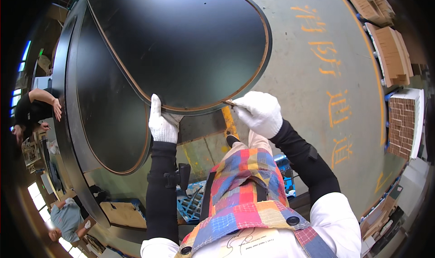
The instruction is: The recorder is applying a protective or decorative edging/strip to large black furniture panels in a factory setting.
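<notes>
A large glossy black panel with a rounded end and a brown line along its rim lies in front of me. My left hand, in a white glove, grips its near edge, thumb on top and the other fingers mostly hidden below. In my gloved right hand, thumb and fingers pinch a small thin piece, dark with a brownish tint, against the near rim, right of my left hand. I cannot make out its exact kind. Partly beneath the panel, to the left, is a second rounded black panel with a similar brown rim.
A long dark curved edge runs down the left side. Beyond it, a co-worker's arm reaches in, and another person is lower left. Stacked cardboard and a pallet stack line the right, past orange floor markings.
</notes>
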Demonstrator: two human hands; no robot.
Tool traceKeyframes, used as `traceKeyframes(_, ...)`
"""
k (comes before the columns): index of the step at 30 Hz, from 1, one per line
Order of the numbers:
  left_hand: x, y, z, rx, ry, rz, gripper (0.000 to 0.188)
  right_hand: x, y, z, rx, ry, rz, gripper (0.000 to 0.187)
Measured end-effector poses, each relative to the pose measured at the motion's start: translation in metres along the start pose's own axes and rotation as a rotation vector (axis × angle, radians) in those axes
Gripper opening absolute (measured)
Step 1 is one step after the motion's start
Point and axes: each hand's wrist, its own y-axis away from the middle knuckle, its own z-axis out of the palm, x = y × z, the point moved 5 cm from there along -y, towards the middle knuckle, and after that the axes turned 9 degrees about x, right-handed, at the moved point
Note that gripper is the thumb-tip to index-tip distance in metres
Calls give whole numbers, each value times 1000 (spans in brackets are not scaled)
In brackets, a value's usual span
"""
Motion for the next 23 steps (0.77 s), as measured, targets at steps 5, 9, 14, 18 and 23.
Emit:
traceKeyframes(5,4,4,-1,-6,12,13,32,48,-25,-50,84,-138,157,18)
traceKeyframes(9,3,8,11,86,-31,55,30,83,-43,-74,200,-101,211,16)
traceKeyframes(14,9,16,6,208,-158,79,29,52,-43,-54,-105,17,-86,21)
traceKeyframes(18,6,11,-3,242,-109,118,28,82,-68,-64,-157,-118,-30,24)
traceKeyframes(23,6,10,-9,209,-35,121,28,135,-112,-70,-176,-231,47,23)
